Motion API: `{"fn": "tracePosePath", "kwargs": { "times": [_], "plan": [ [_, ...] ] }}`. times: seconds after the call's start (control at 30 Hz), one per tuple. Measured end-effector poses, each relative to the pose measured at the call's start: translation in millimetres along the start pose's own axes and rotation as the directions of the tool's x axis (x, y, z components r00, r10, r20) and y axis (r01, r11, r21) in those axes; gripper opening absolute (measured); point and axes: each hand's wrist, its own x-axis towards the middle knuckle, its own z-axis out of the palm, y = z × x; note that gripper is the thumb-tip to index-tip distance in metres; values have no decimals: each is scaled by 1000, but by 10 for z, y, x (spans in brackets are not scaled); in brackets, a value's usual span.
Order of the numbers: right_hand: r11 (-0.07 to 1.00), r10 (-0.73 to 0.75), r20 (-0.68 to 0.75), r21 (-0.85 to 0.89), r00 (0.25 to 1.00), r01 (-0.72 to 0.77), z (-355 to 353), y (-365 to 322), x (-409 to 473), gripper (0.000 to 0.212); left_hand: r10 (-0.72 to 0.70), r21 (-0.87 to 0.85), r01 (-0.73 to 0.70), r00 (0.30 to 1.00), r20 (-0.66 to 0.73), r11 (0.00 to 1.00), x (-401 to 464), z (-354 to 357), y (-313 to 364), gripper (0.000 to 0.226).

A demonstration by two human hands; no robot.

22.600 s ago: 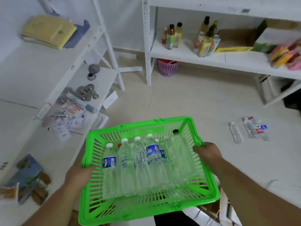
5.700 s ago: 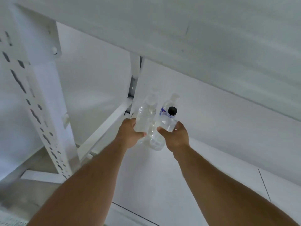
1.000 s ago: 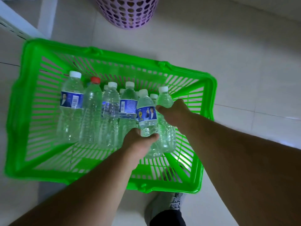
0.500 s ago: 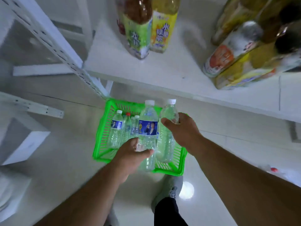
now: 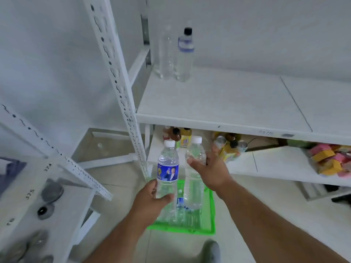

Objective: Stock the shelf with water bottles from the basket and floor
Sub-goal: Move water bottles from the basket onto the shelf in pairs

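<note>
Your left hand (image 5: 152, 196) grips the lower body of a labelled bottle (image 5: 167, 171), fingers and thumb curled round it just under its blue label. Your right hand (image 5: 212, 171) grips a plain bottle (image 5: 193, 179) near its shoulder, thumb across the front. Both bottles stand upright, white caps up, side by side near the centre of the frame, raised above the basket (image 5: 210, 213). The green basket sits on the floor at lower centre, beneath your hands, with more bottles lying in it, blurred.

The shelf (image 5: 228, 99) fills the upper right of the frame. At its back left corner two bottles stand upright, touching or nearly so: a clear one (image 5: 166, 56) whose cap you cannot make out, and a black-capped one (image 5: 185, 56) to its right. The lower shelf (image 5: 275, 166), right of centre, carries drinks (image 5: 229, 147) and coloured packets (image 5: 332, 160). A shoe (image 5: 209, 251) shows at bottom centre.
</note>
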Motion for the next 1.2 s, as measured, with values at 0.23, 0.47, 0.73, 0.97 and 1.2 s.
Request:
{"fn": "tracePosePath", "kwargs": {
  "times": [0.23, 0.47, 0.73, 0.97, 1.2],
  "plan": [
    [990, -135, -36, 27, 990, 136, -266, -887, -574, 40, 175, -15, -176, 983, -57, 984, -566, -446, 696, 42],
    [975, -214, -69, 41, 974, 217, -500, -1248, -593, 35, 270, -36, -274, 958, -102, 961, -638, -480, 1001, 41],
    [961, -258, -26, 93, 966, 260, -930, -1337, -301, 43, 286, -27, -293, 945, -156, 956, -441, -179, 1307, 42],
    [952, -300, -11, 54, 954, 300, -1360, -1356, 90, 39, 298, -12, -308, 929, -221, 951, -247, 245, 1557, 38],
    [953, -290, 29, 99, 956, 286, -1505, -1396, 384, 43, 302, 21, -309, 911, -282, 951, -106, 476, 1700, 36]
  ]
}}
